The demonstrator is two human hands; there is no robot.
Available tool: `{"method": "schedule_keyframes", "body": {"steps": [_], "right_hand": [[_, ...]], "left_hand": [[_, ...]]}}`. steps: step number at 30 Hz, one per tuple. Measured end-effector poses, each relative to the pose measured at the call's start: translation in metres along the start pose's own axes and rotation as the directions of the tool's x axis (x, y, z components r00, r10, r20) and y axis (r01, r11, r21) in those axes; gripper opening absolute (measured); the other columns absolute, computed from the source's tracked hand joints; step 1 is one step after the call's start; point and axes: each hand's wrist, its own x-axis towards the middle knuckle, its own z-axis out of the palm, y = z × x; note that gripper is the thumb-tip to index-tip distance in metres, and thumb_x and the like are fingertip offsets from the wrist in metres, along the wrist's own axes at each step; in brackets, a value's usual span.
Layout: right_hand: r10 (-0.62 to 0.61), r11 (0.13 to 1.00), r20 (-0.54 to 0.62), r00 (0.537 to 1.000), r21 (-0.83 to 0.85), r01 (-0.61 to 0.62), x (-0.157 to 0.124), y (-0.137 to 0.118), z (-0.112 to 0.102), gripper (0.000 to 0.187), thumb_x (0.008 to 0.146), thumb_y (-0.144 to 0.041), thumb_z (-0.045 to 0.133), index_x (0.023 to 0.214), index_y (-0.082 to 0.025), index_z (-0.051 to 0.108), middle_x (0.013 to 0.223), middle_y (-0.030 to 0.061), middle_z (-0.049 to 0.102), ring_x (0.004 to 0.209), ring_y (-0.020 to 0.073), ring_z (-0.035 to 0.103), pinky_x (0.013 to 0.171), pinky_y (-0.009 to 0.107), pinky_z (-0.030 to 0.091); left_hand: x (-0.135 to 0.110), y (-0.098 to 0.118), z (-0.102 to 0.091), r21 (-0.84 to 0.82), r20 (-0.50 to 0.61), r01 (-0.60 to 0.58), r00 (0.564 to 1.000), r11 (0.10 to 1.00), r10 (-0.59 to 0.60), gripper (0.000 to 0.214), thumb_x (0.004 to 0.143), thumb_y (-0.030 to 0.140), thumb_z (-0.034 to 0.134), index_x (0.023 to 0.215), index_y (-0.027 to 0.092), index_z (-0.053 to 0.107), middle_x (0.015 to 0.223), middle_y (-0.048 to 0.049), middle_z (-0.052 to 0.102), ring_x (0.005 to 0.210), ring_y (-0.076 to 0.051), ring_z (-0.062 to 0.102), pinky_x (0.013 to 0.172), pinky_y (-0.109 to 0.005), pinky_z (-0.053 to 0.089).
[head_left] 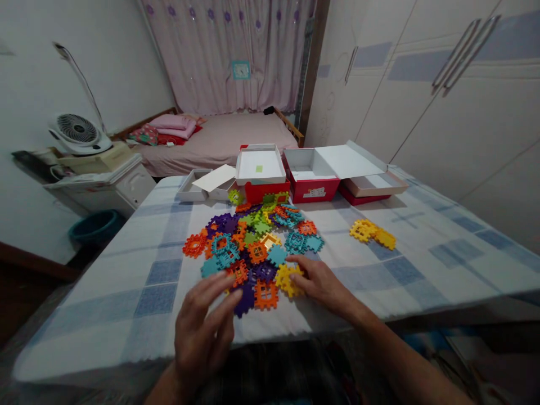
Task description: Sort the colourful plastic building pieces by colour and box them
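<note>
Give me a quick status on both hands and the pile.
Left hand open, hovering at pile's near edge. Right hand open, fingertips on a yellow tile. Mixed pile of plastic tiles mid-table; small yellow group set apart right.

Pile of tiles [253, 247] lies on the table [442, 264], boxes [312, 174] behind it, small stack [373, 233] to its right.

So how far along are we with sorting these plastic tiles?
Early on. Done: a small group of yellow tiles sits apart on the tablecloth. In hand: the right hand touches a yellow tile at the edge of the mixed pile; the left hand hovers open by a purple tile. Left: most of the pile is unsorted, and the red boxes look empty.
</note>
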Motion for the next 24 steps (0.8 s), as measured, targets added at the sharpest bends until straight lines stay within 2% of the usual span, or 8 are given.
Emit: {"method": "schedule_keyframes", "body": {"steps": [3,5,7,10,13,17,20,24], "right_hand": [[0.022,0.989,-0.070,0.997,-0.142,-0.032,-0.011,0.003,0.018,0.047,0.089,-0.028,0.048,0.134,-0.016,0.051,0.094,0.0071,0.064,0.086,0.0209,0.059,0.079,0.034,0.042],[-0.002,0.981,-0.125,0.992,-0.194,-0.023,-0.013,0.005,0.025,0.038,0.088,-0.029,0.050,0.124,-0.018,0.057,0.104,0.0091,0.061,0.094,0.0225,0.057,0.083,0.036,0.042],[-0.043,0.979,-0.164,0.985,-0.205,0.008,-0.012,0.007,0.027,0.025,0.086,-0.029,0.053,0.108,-0.019,0.061,0.106,0.0092,0.058,0.096,0.0230,0.055,0.084,0.036,0.042],[-0.077,0.988,-0.208,0.975,-0.145,0.047,-0.011,0.007,0.027,0.013,0.081,-0.026,0.057,0.092,-0.019,0.057,0.097,0.0068,0.058,0.092,0.0221,0.054,0.081,0.036,0.042],[-0.010,1.000,-0.164,0.986,0.017,0.013,-0.013,0.006,0.028,0.008,0.078,-0.026,0.054,0.082,-0.020,0.050,0.079,0.0018,0.056,0.075,0.0179,0.052,0.068,0.031,0.040],[-0.004,0.940,-0.064,0.998,0.339,0.025,-0.012,0.015,0.016,0.014,0.082,-0.035,0.052,0.081,-0.021,0.047,0.071,-0.0023,0.054,0.064,0.0135,0.051,0.057,0.025,0.039],[0.068,0.911,-0.147,0.987,0.411,-0.001,-0.009,0.040,-0.008,0.022,0.084,-0.043,0.053,0.086,-0.021,0.051,0.075,-0.0019,0.059,0.068,0.0139,0.057,0.060,0.023,0.045],[0.225,0.946,-0.328,0.918,0.300,-0.124,-0.015,0.090,-0.026,0.033,0.080,-0.051,0.058,0.096,-0.023,0.062,0.085,0.0014,0.069,0.077,0.0175,0.066,0.067,0.023,0.051]], "left_hand": [[-0.035,0.027,0.010,-0.075,-0.033,-0.108,0.994,0.991,0.106,0.028,0.089,0.013,0.046,0.108,0.020,0.064,0.108,-0.0081,0.069,0.117,-0.021,0.058,0.094,-0.037,0.052],[-0.052,0.033,0.020,-0.074,-0.004,-0.208,0.978,0.975,0.208,0.026,0.090,0.013,0.045,0.103,0.021,0.066,0.101,-0.0047,0.071,0.116,-0.018,0.058,0.097,-0.033,0.051],[-0.057,0.028,0.023,-0.062,0.043,-0.200,0.978,0.978,0.203,0.028,0.088,0.011,0.046,0.105,0.021,0.066,0.105,-0.0054,0.071,0.118,-0.018,0.057,0.097,-0.033,0.050],[-0.043,0.002,0.016,-0.029,0.105,-0.029,0.994,0.999,0.032,0.035,0.086,0.008,0.049,0.116,0.020,0.062,0.120,-0.0108,0.065,0.121,-0.022,0.056,0.096,-0.037,0.052],[-0.019,-0.039,0.012,0.000,0.116,0.128,0.985,0.992,-0.128,0.035,0.085,0.011,0.053,0.117,0.022,0.061,0.125,-0.0103,0.061,0.118,-0.021,0.057,0.095,-0.038,0.052],[-0.001,-0.092,0.025,0.028,0.106,0.370,0.922,0.928,-0.371,0.024,0.091,0.024,0.050,0.110,0.023,0.066,0.122,-0.0084,0.063,0.114,-0.021,0.060,0.096,-0.040,0.052],[-0.007,-0.113,0.034,0.039,0.112,0.484,0.867,0.874,-0.485,0.026,0.091,0.032,0.049,0.109,0.024,0.067,0.122,-0.0071,0.063,0.115,-0.023,0.060,0.097,-0.042,0.052],[-0.033,-0.126,0.033,0.121,0.077,0.463,0.878,0.878,-0.473,0.028,0.091,0.030,0.049,0.115,0.029,0.064,0.124,-0.0033,0.063,0.114,-0.021,0.061,0.096,-0.037,0.053]]}}
